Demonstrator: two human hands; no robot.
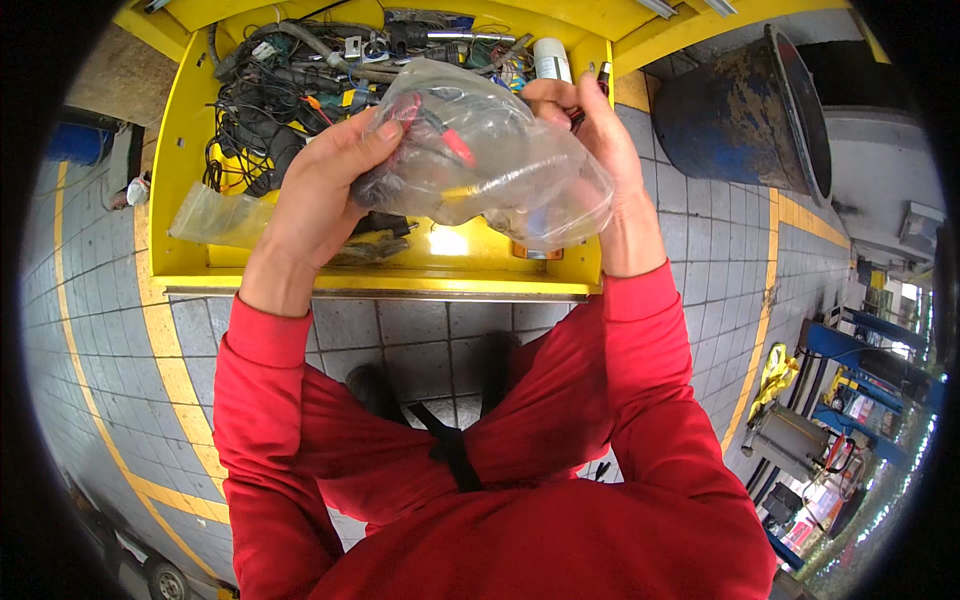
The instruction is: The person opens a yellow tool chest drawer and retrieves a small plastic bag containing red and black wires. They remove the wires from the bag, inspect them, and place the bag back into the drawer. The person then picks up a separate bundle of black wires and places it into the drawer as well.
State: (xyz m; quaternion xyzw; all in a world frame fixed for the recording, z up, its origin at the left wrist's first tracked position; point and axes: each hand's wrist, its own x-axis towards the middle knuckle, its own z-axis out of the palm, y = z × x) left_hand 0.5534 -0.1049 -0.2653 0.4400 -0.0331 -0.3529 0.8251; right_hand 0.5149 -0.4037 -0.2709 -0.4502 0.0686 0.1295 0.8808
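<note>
A clear plastic bag (475, 150) is held up over the yellow drawer (400, 283), and a clip lead with a red handle (458, 147) shows through its film. My left hand (325, 180) grips the bag's left side between thumb and fingers. On the other side, my right hand (612, 145) is closed round a slim dark thing (577, 118) whose kind I cannot make out; the bag's right end hangs across my wrist and hides part of the palm. Beneath the bag lies a black tool-like part (385, 224) on the drawer floor.
Tangled black cables (255, 125) fill the drawer's left and back. A white bottle (551, 62) stands at its back right, and another clear bag (222, 217) lies at front left. A large dark barrel (735, 115) is to the right. Yellow lines cross the tiled floor (690, 250).
</note>
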